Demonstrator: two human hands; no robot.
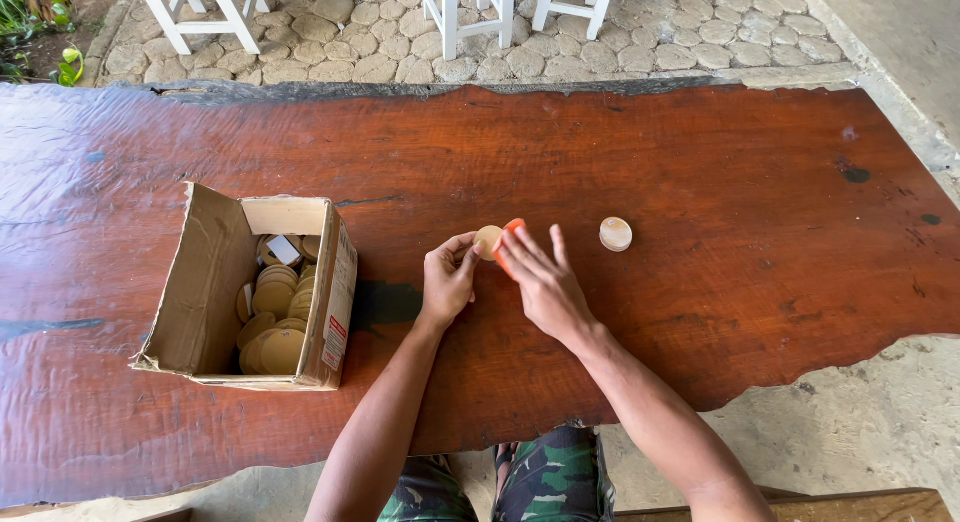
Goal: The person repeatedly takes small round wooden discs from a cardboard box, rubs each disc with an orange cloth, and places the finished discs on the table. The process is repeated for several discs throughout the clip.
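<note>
- Left hand (447, 280): fingers curled, pinching a small tan wooden disc (487, 241) at its edge, held just above the table (700, 182).
- Right hand (540, 282): fingers extended, pressing an orange pad (511, 244) against the disc's right side; pad mostly hidden behind the fingers, kind not discernible.
- Disc and pad: touching each other, near the table's centre, between the 2 hands.
- Second round piece (616, 234): pale, lying flat on the table, right of the hands — apart from both.
- Cardboard box (215, 282): open, flaps up, standing on the table's left part, well apart from the left hand.
- Box contents: a pile of tan discs (275, 317), stacked and leaning loosely; 1 piece near the top bearing a white tag.
- Table: reddish-brown slab with an uneven edge and dark stains toward the right end.
- Beyond the far edge: white stool legs (465, 12) on cobblestone paving.
- Near edge: camouflage-patterned trousers (545, 482) visible below the forearms.
</note>
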